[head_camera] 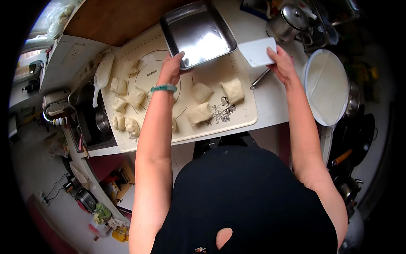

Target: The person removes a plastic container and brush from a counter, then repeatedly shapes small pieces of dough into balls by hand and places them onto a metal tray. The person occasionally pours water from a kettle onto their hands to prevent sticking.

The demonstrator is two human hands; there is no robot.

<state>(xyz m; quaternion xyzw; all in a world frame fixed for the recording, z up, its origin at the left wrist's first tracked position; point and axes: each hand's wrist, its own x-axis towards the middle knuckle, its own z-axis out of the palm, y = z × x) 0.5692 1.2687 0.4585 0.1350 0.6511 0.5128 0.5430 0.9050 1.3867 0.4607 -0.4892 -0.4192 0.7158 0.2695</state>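
My left hand (173, 67) grips the near left corner of a shiny rectangular metal tray (198, 33), tilted above the back of a cream dough mat (219, 122). My right hand (281, 63) holds a white plastic dough scraper (258, 52) over the counter, right of the mat. Several dough pieces lie on the mat: smaller ones at the left, such as this dough piece (137, 96), and larger ones nearer the right, among them a dough piece (234, 90) by the printed drawing. My left forearm hides part of the mat and some dough.
A white scoop (103, 73) lies at the mat's left edge, beside the sink (92, 117). A metal handle (260, 78) rests on the counter below my right hand. Farther right stand a lidded metal pot (287, 23) and a large blue-rimmed bowl (328, 87).
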